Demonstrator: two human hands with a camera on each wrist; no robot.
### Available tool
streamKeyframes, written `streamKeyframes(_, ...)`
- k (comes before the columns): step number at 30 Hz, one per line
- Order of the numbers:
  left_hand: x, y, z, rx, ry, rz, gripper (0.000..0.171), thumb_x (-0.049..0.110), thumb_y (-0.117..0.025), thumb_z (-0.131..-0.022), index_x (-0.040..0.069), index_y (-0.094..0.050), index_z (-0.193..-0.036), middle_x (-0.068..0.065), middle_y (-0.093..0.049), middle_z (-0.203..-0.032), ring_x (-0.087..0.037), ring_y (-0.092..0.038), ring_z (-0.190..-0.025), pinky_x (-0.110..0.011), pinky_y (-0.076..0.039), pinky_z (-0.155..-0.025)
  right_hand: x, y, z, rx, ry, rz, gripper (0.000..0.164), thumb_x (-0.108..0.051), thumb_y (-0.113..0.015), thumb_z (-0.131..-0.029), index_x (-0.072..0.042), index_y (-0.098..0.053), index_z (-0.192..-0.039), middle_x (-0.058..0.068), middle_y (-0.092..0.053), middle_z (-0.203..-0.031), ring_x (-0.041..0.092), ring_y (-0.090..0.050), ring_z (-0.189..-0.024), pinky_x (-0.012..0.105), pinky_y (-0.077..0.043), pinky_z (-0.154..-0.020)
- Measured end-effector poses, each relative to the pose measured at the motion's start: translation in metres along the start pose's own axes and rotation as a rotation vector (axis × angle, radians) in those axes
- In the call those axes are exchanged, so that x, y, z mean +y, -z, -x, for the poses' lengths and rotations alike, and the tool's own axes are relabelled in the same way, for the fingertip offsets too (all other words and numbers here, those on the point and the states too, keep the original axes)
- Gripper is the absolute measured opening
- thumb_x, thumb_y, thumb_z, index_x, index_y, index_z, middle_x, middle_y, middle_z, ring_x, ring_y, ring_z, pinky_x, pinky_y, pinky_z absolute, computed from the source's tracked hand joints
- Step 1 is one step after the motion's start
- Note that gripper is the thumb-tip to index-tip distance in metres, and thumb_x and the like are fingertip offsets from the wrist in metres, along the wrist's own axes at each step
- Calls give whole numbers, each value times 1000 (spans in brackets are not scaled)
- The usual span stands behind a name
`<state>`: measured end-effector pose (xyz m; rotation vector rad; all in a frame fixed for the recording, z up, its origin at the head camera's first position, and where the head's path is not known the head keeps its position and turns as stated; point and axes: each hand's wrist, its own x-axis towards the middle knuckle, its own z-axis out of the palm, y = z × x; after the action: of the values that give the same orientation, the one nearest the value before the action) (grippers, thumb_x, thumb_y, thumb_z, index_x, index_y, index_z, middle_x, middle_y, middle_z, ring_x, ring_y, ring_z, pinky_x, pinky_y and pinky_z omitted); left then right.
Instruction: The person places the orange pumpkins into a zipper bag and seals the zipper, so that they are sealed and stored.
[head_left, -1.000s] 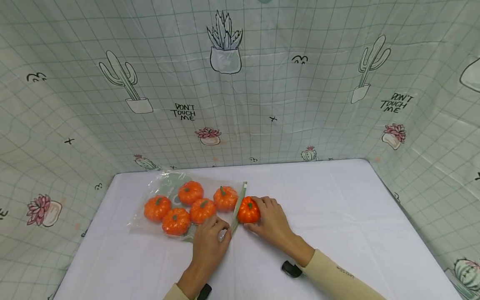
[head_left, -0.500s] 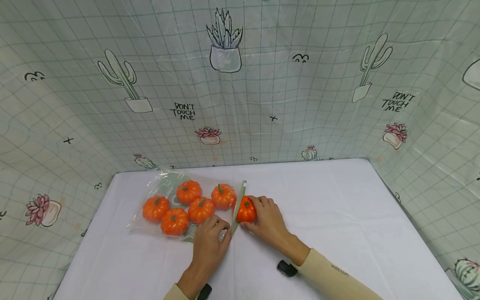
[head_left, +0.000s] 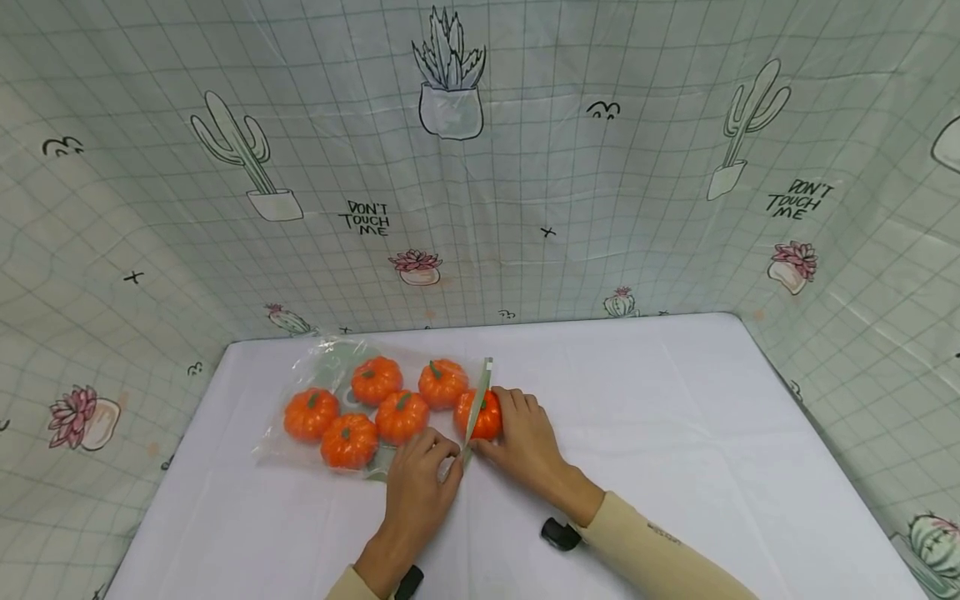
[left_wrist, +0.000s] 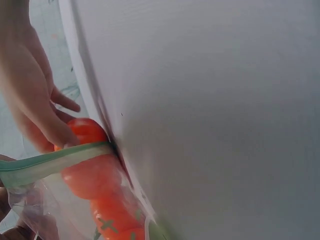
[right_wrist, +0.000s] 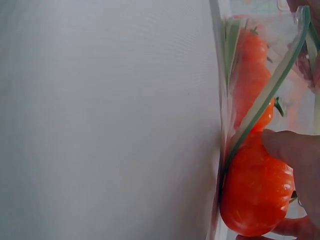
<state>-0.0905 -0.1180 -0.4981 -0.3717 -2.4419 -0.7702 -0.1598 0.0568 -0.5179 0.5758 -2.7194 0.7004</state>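
A clear zip bag (head_left: 330, 362) with a green strip along its mouth lies on the table, several small orange pumpkins (head_left: 349, 442) inside. My left hand (head_left: 420, 479) pinches the near end of the bag's mouth between thumb and fingers. At that mouth, my right hand (head_left: 528, 446) grips another pumpkin (head_left: 491, 414), which is partly under the strip. In the right wrist view the thumb (right_wrist: 287, 147) presses on this pumpkin (right_wrist: 257, 192), and the bag's edge crosses its far side. The left wrist view shows the strip (left_wrist: 60, 156) lifted over the pumpkin (left_wrist: 90, 131).
A white cloth covers the table (head_left: 675, 417). Behind it and at both sides hangs a pale green curtain (head_left: 525, 183) with a grid and cactus drawings. A black wrist device (head_left: 560, 534) shows below the right forearm, near the tan sleeve (head_left: 645, 542).
My right hand has moved left with the pumpkin, bringing it from beside the bag's mouth to partly inside. My left hand keeps its place on the bag's edge.
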Motion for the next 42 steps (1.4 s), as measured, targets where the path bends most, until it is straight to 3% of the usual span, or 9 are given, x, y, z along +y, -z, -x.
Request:
streamKeyframes(7, 0, 0, -2, -11, 3, -11, 19, 3, -89, -78, 12, -72, -80, 3, -60, -81, -16, -60, -74, -35, -48, -70, 5, 3, 3, -42, -34, -25, 86, -36, -94, -78, 9, -54, -139, 25, -67, -124, 43, -63, -111, 54, -54, -96)
streamKeyframes(14, -1, 0, -3, -13, 3, -5, 18, 1, -88, -78, 11, -73, -80, 3, -60, -82, -16, -60, -75, -35, -47, -70, 6, 2, 3, -52, -54, -18, 72, -34, -91, -81, 7, -61, -131, 22, -68, -117, 40, -63, -105, 53, -55, -90)
streamKeyframes(25, -1, 0, -3, -16, -4, -2, 17, 2, -89, -78, 12, -75, -83, 4, -60, -83, -15, -58, -76, -34, -47, -68, -1, -2, 0, -93, -21, 10, 72, -37, -88, -84, 6, -60, -135, 23, -66, -119, 41, -63, -107, 53, -54, -90)
streamKeyframes(30, -2, 0, -1, -15, -6, -9, 19, 3, -89, -78, 13, -73, -82, 4, -60, -84, -14, -58, -77, -34, -48, -69, -3, 0, 2, -88, -50, -12, 62, -35, -86, -87, 4, -64, -130, 22, -66, -119, 41, -62, -108, 54, -52, -91)
streamKeyframes(36, -3, 0, 0, -7, -27, -18, 18, 2, -88, -78, 13, -74, -84, 3, -61, -86, -16, -59, -77, -36, -48, -70, -12, -6, 3, -126, 29, 3, 45, -28, -79, -91, 1, -66, -122, 21, -64, -118, 41, -61, -107, 53, -52, -88)
streamKeyframes(42, -2, 0, 1, -4, -30, -21, 19, 3, -89, -78, 12, -74, -84, 3, -61, -85, -16, -59, -78, -34, -46, -68, -14, -5, 5, -128, 3, -20, 47, -28, -78, -93, 2, -65, -127, 21, -63, -122, 41, -60, -111, 54, -51, -92)
